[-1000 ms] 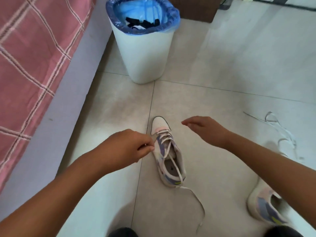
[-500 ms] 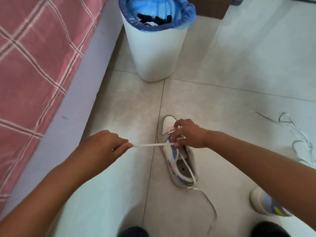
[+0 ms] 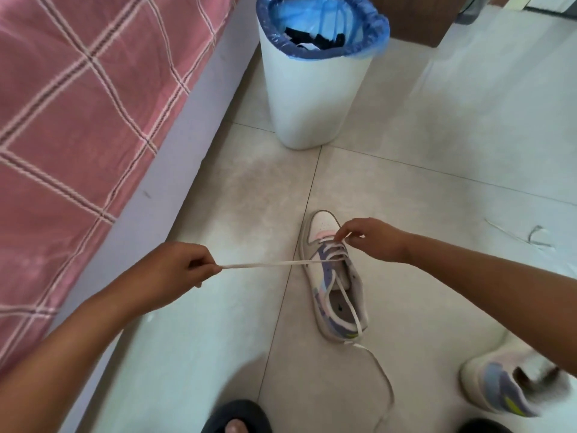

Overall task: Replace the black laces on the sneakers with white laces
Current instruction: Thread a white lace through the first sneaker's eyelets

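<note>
Bed (image 3: 78, 120) with pink check cover fills the 9–11 o'clock side. White bin (image 3: 315, 98) with blue liner stands at 12 o'clock on the floor (image 3: 437, 151); black laces (image 3: 312, 37) lie inside it, so judging by that, removal is done for at least one shoe.

Sneaker (image 3: 335, 282) in work sits at centre, toe pointing to 12, heel to 6. Second sneaker (image 3: 499, 392) lies at 4–5 o'clock, part hidden under the right forearm; can't tell whether it is laced. Spare white lace (image 3: 530, 239) lies loose on the floor at 3 o'clock, well apart from both shoes.

White lace (image 3: 271, 264) is threaded through the lower eyelets. One run goes taut out to 9 o'clock; the other end trails over the heel and down the floor toward 6.

Left hand (image 3: 175, 270): fingers clenched, pinching the taut lace end. Right hand (image 3: 371, 239): fingers pinch the lace crossing near the toe, just above the tongue.

Step in hand, as I read it: snugging the lower rows before threading the next eyelet.

How to do it well:
- keep the right pinch down on the crossing so the shoe doesn't slide toward 9
- pull flat, no twist in the lace
- check both free ends for even length before going up; trailing end looks long
- don't over-tension the toe rows
</note>
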`<move>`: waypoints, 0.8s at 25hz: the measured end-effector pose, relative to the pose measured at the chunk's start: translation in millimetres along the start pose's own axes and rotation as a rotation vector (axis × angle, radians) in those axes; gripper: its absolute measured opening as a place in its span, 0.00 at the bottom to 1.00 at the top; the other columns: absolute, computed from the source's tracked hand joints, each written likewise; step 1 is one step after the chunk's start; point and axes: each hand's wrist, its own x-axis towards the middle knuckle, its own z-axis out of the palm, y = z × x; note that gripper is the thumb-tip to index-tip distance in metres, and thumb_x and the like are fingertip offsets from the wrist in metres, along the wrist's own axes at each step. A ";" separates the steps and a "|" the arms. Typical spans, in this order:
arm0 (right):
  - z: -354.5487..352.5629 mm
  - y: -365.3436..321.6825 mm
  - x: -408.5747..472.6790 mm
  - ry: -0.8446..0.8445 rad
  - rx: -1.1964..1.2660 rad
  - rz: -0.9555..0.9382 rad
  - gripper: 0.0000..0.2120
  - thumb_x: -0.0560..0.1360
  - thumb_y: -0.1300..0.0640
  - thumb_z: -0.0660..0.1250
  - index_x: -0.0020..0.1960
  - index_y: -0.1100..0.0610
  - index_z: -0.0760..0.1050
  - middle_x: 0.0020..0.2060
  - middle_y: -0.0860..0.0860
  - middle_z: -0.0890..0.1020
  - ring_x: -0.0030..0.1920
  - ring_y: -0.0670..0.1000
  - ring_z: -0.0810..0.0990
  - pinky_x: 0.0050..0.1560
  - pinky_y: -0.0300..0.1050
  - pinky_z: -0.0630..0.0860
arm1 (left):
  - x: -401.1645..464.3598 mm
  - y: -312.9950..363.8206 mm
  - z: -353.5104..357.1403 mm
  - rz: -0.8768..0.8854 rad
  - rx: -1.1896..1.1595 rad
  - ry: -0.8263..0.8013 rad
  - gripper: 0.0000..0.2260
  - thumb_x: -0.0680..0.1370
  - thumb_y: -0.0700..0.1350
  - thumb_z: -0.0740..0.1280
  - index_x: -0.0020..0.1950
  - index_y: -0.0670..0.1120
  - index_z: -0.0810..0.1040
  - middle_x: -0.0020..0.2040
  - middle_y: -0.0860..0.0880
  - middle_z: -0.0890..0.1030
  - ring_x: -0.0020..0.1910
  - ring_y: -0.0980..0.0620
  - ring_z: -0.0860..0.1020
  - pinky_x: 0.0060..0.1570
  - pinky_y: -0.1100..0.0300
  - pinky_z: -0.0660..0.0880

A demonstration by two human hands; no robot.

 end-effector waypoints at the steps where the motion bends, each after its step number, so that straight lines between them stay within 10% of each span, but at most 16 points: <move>1: 0.3 1.8 -0.8 -0.006 -0.004 0.002 0.11 0.79 0.61 0.60 0.58 0.57 0.78 0.57 0.53 0.78 0.56 0.51 0.74 0.59 0.40 0.67 | -0.5 -0.3 0.2 -0.010 -0.005 0.007 0.08 0.75 0.52 0.68 0.37 0.55 0.80 0.32 0.60 0.80 0.29 0.63 0.74 0.31 0.64 0.68; 9: 18.2 -0.5 3.1 -0.081 -0.240 -0.130 0.14 0.74 0.47 0.68 0.59 0.43 0.77 0.62 0.51 0.66 0.64 0.53 0.60 0.65 0.51 0.63 | -13.4 2.4 7.7 0.295 0.221 0.432 0.02 0.74 0.40 0.71 0.46 0.45 0.83 0.38 0.52 0.79 0.35 0.48 0.78 0.35 0.57 0.73; 20: 21.9 3.5 5.0 0.068 0.027 -0.093 0.08 0.72 0.52 0.72 0.46 0.55 0.79 0.54 0.52 0.74 0.59 0.52 0.67 0.61 0.44 0.66 | -17.5 -14.5 42.0 0.394 0.311 0.672 0.15 0.76 0.47 0.59 0.40 0.40 0.81 0.31 0.48 0.78 0.25 0.43 0.76 0.24 0.56 0.74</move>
